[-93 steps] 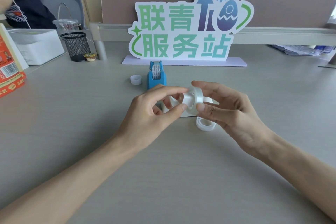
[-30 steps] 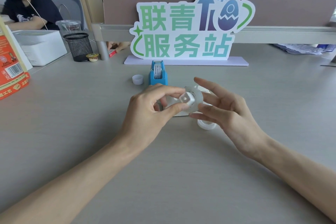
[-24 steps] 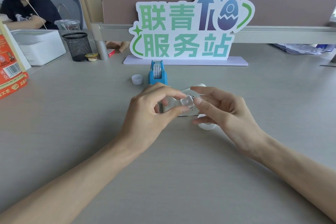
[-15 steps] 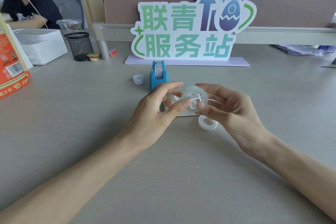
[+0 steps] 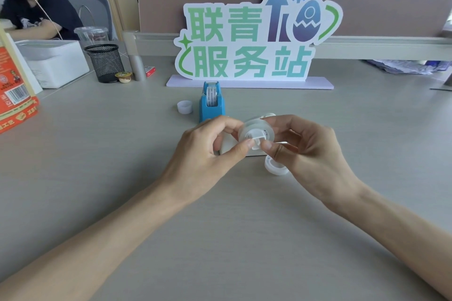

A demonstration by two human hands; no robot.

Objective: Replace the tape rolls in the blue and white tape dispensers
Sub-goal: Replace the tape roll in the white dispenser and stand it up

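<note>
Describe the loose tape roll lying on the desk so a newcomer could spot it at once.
Start at the big green-lettered sign and come toward the camera past the blue tape dispenser to the two hands. The loose tape roll lies flat on the desk just under the right hand. Unlike the roll held up between the fingers, nothing grips it.

Pretty bright, even light all over, so the desk (image 5: 97, 178) only gets faint soft shadows under the hands. Wide-angle lens bends the edges noticeably, and fine detail looks a bit soft.
</note>
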